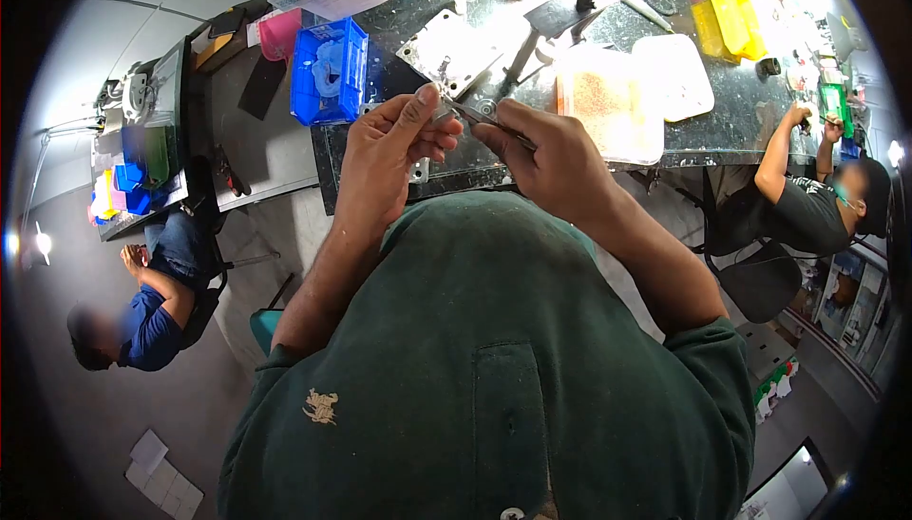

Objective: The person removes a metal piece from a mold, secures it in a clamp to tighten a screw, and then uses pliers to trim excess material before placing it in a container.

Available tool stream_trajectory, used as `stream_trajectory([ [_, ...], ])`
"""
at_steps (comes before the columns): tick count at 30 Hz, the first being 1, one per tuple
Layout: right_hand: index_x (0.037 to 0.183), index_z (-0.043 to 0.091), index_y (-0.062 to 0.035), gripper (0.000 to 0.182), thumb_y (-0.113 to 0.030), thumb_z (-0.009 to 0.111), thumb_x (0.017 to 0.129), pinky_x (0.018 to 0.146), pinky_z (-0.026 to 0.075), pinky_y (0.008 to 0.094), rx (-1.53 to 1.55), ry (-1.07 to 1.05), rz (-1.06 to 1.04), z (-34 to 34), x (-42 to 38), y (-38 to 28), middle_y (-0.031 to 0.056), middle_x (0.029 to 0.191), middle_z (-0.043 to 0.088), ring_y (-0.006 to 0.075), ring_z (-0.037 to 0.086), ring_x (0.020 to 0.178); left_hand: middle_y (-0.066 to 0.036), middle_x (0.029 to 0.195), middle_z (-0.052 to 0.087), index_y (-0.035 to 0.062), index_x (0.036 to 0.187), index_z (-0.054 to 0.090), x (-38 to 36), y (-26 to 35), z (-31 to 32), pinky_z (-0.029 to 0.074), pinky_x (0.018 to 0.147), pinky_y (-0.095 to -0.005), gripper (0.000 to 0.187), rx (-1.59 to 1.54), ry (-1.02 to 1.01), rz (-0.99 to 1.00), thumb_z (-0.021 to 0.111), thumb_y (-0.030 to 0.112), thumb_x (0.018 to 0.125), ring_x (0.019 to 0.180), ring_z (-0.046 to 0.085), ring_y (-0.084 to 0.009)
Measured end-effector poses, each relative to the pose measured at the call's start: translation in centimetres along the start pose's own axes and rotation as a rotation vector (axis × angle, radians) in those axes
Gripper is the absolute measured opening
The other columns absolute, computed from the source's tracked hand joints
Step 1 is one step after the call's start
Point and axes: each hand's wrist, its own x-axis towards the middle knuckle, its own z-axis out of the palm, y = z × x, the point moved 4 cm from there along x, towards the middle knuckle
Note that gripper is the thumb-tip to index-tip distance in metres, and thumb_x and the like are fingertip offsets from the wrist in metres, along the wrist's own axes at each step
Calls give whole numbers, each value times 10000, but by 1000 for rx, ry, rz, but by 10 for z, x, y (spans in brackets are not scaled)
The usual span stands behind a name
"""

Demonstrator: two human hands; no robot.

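The left hand (385, 154) was raised above the counter (722, 131), its thumb and fingers pinched shut on a small metal part (446, 110) held in the air in front of the chest; the right hand (546, 154) was closed round thin tweezers (480, 119), whose tips met that part. Both grips were closed, one on the part, one on the tool.

The likeliest slip, as I judged it, was the part springing out of the pinch; it was tiny, and a push from the tweezers at an angle could flick it away, down onto the green shirt (494, 368) or the floor, where it would be hard to find. Nothing lay under the hands to catch it; the clear tray of orange bits (608, 102) and the blue bin (328, 69) sat farther off on the counter. Squeezing the tweezers too hard might also bend or mark the part; the pictures were too small to show how the tips sat on it.
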Motion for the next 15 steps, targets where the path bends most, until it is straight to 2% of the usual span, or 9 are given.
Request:
stream_trajectory([
  [2, 879, 554, -39, 228, -252, 579, 958, 516, 476, 357, 315, -195, 320, 1, 2, 6, 86, 679, 558, 184, 585, 558, -88, 803, 689, 13, 945, 655, 1, 1, 0, 478, 611, -227, 340, -54, -102, 1, 581, 345, 958, 690, 639, -111],
  [3, 879, 554, -39, 228, -252, 579, 958, 516, 476, 357, 313, -197, 319, -1, 2, 8, 86, 679, 558, 184, 585, 558, -88, 803, 689, 13, 945, 655, 1, 2, -2, 478, 611, -227, 340, -55, -101, 2, 581, 345, 958, 690, 639, -111],
  [5, 907, 550, -60, 242, -292, 559, 975, 424, 425, 267, 1084, -334, 620, 8, -4, 11, 25, 680, 514, 92, 512, 519, -85, 807, 692, 9, 955, 654, -1, 3, 0, 485, 621, -233, 349, -143, -240, -27, 565, 346, 965, 702, 646, -113],
  [6, 907, 550, -60, 242, -292, 559, 975, 424, 425, 267, 1083, -337, 621, 6, -5, 8, 25, 680, 514, 92, 512, 519, -85, 807, 692, 9, 955, 654, -1, 2, -1, 485, 621, -233, 349, -146, -238, -26, 565, 346, 965, 702, 646, -113],
  [8, 961, 532, -73, 250, -316, 490, 1004, 359, 353, 199, 1499, -379, 766, 8, -11, -5, -18, 630, 436, 41, 419, 441, -97, 850, 691, 1, 983, 643, -5, 1, 3, 491, 622, -253, 344, -242, -321, -34, 549, 332, 973, 706, 648, -134],
  [9, 1047, 504, -51, 286, -328, 435, 1021, 343, 355, 189, 1586, -436, 791, 14, -14, -1, -22, 639, 409, 29, 395, 432, -97, 850, 691, 1, 983, 643, -8, 0, 5, 491, 622, -253, 344, -244, -318, -31, 549, 332, 973, 706, 648, -134],
  [12, 1041, 534, -56, 278, -327, 481, 1007, 393, 398, 183, 1818, -589, 699, 21, -19, 1, -20, 682, 459, 39, 434, 489, -120, 879, 679, -18, 1006, 621, -11, -11, 3, 504, 616, -276, 363, -454, -188, -120, 510, 327, 988, 710, 651, -164],
  [14, 1044, 536, -36, 297, -321, 458, 1014, 410, 445, 192, 1859, -611, 706, 23, -20, 2, -16, 678, 453, 56, 459, 488, -139, 889, 666, -32, 1023, 601, -9, -12, 7, 517, 603, -296, 391, -525, -592, -25, 474, 337, 998, 725, 658, -191],
  [15, 1035, 539, -25, 300, -314, 463, 1012, 448, 485, 216, 1767, -604, 661, 21, -20, 3, 5, 691, 492, 88, 523, 524, -139, 889, 666, -32, 1023, 601, -8, -8, 6, 517, 603, -296, 391, -525, -598, -25, 474, 337, 998, 725, 658, -191],
])
